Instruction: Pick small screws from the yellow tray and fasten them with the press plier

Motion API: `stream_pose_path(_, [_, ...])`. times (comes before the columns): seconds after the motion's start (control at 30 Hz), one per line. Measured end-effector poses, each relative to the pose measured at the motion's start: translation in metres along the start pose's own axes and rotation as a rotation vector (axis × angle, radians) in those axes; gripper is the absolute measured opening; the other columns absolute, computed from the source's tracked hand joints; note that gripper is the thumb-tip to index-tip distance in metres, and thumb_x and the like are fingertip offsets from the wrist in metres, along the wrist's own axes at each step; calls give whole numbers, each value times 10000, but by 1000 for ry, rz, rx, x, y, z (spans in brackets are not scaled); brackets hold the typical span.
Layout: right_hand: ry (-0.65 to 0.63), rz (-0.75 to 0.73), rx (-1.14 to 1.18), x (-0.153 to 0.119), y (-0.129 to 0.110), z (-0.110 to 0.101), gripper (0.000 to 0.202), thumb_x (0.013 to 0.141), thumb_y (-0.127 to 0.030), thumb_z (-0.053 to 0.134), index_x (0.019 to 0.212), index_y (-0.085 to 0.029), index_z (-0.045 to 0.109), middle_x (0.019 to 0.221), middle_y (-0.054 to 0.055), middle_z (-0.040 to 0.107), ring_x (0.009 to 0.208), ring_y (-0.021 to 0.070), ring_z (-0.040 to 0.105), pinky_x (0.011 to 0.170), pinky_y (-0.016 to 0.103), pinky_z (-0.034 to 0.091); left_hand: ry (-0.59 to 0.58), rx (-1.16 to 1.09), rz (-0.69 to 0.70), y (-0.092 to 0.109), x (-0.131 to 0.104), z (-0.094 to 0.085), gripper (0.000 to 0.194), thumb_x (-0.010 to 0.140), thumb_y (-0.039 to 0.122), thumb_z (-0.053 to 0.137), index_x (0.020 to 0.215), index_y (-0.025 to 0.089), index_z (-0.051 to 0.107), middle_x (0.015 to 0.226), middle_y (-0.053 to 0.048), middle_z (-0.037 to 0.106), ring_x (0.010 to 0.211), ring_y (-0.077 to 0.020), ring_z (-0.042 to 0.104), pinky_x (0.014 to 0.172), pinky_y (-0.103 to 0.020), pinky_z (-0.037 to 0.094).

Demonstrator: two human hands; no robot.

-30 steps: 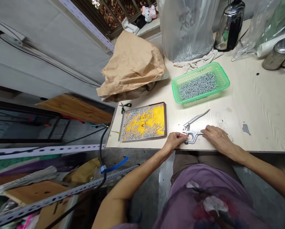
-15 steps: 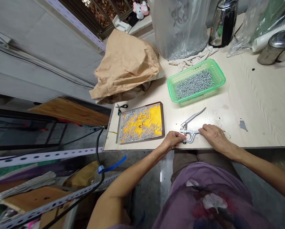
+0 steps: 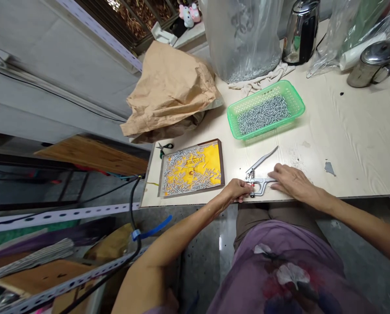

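Observation:
A pair of silver snap fastener pliers [image 3: 260,182] lies near the table's front edge, its long upper handle [image 3: 264,159] raised and its jaw towards my left. My left hand [image 3: 237,190] is closed in a pinch at the jaw, beside a small red part; whatever is between the fingertips is too small to make out. Around the end of the lower handle, my right hand [image 3: 291,181] has its fingers curled. Left of my left hand, a shallow tray [image 3: 221,163] with a yellow bottom holds many small silver metal pieces [image 3: 181,185].
Behind the pliers stands a green basket [image 3: 266,130] of similar metal pieces. Scissors [image 3: 164,147] lie beyond the tray. A brown paper bag [image 3: 171,87], a large plastic bag [image 3: 243,39], a kettle [image 3: 301,32] and a metal jug [image 3: 374,65] stand further back.
The view has shifted slightly. My right hand's fingers have lifted and loosened a little at the lower handle. My left hand stays at the jaw.

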State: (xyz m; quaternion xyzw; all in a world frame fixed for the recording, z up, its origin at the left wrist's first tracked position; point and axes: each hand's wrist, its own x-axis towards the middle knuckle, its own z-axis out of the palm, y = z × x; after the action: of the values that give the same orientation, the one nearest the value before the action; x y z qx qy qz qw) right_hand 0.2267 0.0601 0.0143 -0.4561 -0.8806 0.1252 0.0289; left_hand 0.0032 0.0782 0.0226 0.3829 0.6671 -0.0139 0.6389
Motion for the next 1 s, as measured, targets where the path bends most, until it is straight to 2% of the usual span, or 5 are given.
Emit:
stream_pose_path(0.13, [6,-41,-34,16,25,-6,837,720,-550,726,1386,-134,437,1463,228,406,1270,376,424,932,459,414,7,5,-16,-1,-1,2,269,699,272,799,631,114,593,440,75,501,326,-15,339,359,-165,306])
stream_pose_path(0.23, [-37,-107,-46,29,40,-3,989,652,-631,727,1430,-127,384,1481,230,389,1357,407,318,1024,520,343,22,10,-39,-1,-1,3,271,694,281,803,629,118,596,426,81,486,327,-21,354,364,-167,315])
stream_pose_path(0.7, [-21,-143,-77,34,34,-10,553,707,-481,749,1117,-142,595,1092,146,608,999,292,502,841,383,377,79,107,-3,-4,-8,7,249,807,277,690,632,129,594,486,69,495,371,-39,350,418,-197,361])
stream_pose_path(0.9, [-59,-85,-68,29,26,-10,484,737,-413,756,1081,-107,607,1066,152,611,977,280,511,788,362,384,503,713,530,-10,-20,16,204,864,355,639,841,158,683,814,-47,658,798,-181,606,719,-295,496])
stream_pose_path(1.0, [-63,-61,-72,28,22,-9,433,744,-384,758,1054,-120,612,1052,147,615,978,278,516,779,355,393,546,924,824,-3,-10,28,318,850,366,664,1102,177,623,1110,-103,641,1031,-244,570,882,-380,496])
